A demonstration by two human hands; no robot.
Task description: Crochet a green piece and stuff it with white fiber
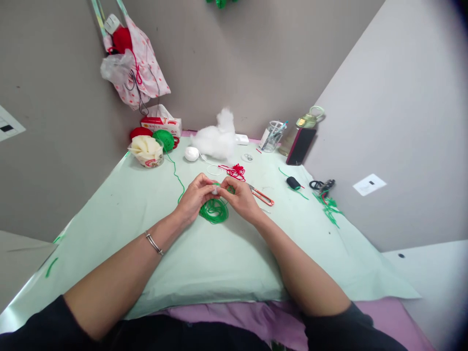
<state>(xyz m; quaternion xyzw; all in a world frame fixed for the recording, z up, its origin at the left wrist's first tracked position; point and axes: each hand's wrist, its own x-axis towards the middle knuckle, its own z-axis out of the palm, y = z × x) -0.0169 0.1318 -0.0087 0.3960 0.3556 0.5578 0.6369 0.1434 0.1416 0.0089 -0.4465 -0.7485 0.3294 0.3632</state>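
My left hand (193, 196) is closed in a pinch around a small white and green piece (215, 190), which looks like crochet work with white stuffing. From the other side, the bent fingers of my right hand (242, 199) pinch the same piece at its edge. Fingertips cover most of it. Just below both hands, a loose coil of green yarn (214, 212) lies on the cloth. Orange-handled thread snips (263, 197) lie beside my right hand, partly behind it. A red yarn tangle (236, 170) sits just beyond my fingers.
White stuffing (215, 139) and a white yarn ball (191, 154) lie at the back. A green yarn ball (165, 140) stands behind a cup (146, 153) at left. A glass jar (271, 139), phone (301, 147), black spool (293, 183) and green scraps (331, 209) are on the right.
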